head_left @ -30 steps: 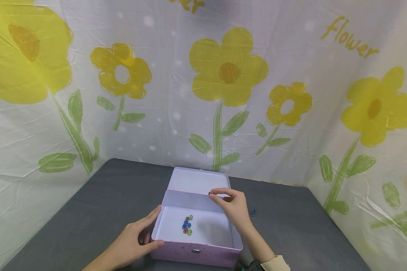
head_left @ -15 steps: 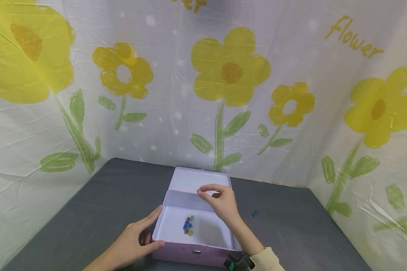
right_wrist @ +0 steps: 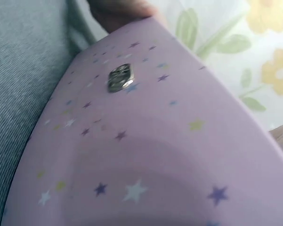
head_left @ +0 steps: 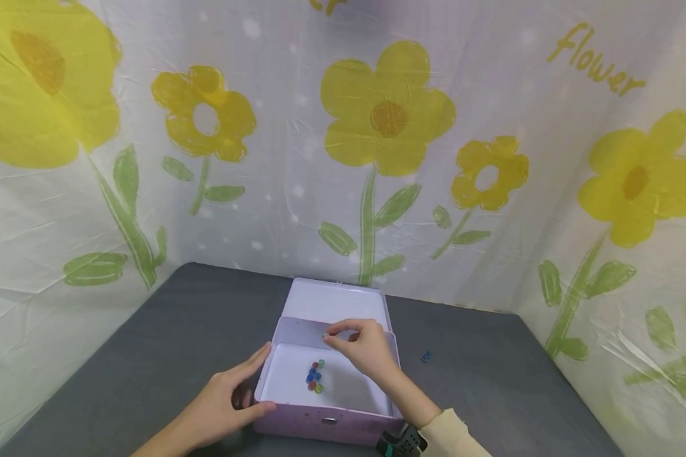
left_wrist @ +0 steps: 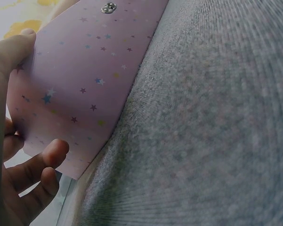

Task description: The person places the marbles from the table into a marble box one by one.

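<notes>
A pink metal box [head_left: 366,433] with star prints and a silver latch stands with its lid [head_left: 334,299] folded back. On its white floor lies a small cluster of see-through glass beads [head_left: 312,376] in red, green and blue. My left hand [head_left: 223,397] grips the box's left side, its thumb at the front corner. In the left wrist view, that hand's lower fingers [left_wrist: 49,157] curve beside the star-printed wall. My right hand [head_left: 366,349] is above the box's back half, pinching a small bead [head_left: 326,335] between thumb and fingertips; its colour is hard to make out.
A few blue beads [head_left: 427,357] lie on the dark grey tabletop [head_left: 491,381], right of the box. White curtains [head_left: 286,190] with yellow flowers hang behind and at both sides. A dark wrist device [head_left: 401,442] sits on my right wrist near the box's front right corner.
My right hand has moved left with the pinched bead, from the box's right side to over its inside, and sits slightly lower than half a second ago. The left hand keeps its place.
</notes>
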{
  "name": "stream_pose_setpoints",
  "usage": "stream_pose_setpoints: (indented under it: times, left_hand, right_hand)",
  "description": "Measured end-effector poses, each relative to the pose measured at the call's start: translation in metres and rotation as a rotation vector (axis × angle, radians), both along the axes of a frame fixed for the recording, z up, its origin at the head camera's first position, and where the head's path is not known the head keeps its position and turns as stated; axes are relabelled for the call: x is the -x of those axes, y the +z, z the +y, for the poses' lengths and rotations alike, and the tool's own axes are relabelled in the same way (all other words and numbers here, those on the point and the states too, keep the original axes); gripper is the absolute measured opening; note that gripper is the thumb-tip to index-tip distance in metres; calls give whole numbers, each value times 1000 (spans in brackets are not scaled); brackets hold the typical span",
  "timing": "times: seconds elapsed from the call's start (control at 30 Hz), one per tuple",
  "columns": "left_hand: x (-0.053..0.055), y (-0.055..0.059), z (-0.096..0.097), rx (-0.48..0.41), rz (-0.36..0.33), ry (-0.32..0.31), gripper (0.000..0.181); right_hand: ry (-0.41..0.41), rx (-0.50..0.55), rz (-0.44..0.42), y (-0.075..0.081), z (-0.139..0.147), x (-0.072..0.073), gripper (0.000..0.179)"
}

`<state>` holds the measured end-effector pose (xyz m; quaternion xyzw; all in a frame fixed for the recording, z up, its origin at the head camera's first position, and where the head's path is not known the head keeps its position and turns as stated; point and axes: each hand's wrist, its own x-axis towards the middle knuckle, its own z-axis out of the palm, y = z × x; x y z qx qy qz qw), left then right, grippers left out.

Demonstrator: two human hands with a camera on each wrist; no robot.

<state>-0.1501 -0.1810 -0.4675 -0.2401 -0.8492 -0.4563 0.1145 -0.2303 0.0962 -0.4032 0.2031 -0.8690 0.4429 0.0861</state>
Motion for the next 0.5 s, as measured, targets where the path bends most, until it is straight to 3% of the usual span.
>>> stream_pose_setpoints:
  times: [0.3,0.5]
  left_hand:
    - [-2,2,0,10,-31,-5,84]
    - [-1,2,0,5,-16,-5,84]
  right_hand:
    - [40,-162,21,-8,-3,-1,8]
    - [49,-260,39,-11,-2,-1,5]
